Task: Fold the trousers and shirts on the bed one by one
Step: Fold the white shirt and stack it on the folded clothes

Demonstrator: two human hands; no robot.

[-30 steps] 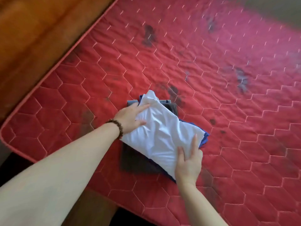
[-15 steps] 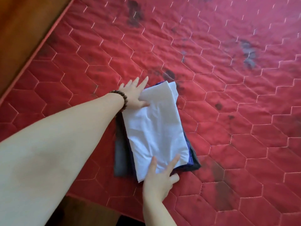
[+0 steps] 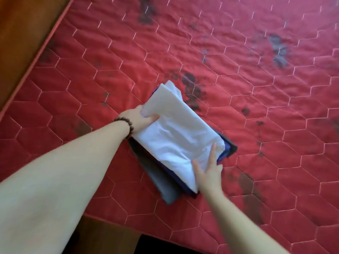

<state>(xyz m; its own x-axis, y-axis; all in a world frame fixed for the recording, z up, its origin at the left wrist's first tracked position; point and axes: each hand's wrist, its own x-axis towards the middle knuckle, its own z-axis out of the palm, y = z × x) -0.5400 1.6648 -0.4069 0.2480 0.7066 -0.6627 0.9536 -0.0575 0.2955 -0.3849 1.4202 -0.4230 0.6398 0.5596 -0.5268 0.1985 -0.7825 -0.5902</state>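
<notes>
A folded white shirt (image 3: 176, 136) tops a small stack of folded clothes on the red quilted mattress (image 3: 256, 107). Under it show the edge of a blue garment (image 3: 224, 149) and a dark grey garment (image 3: 161, 182). My left hand (image 3: 139, 118), with a bead bracelet on the wrist, grips the stack's far left edge, thumb on the white shirt and fingers hidden beneath. My right hand (image 3: 207, 173) holds the near right end, thumb and forefinger spread flat on the shirt, other fingers hidden under the stack.
The mattress has dark stains (image 3: 192, 88) just beyond the stack and more further right. A wooden bed frame (image 3: 23, 33) runs along the left edge, and the mattress's near corner ends close below my arms, with dark floor (image 3: 156, 244) beyond.
My left hand went from lying flat on the shirt's far corner to gripping the stack's left edge. The stack has turned clockwise, and my right hand stays at its near end.
</notes>
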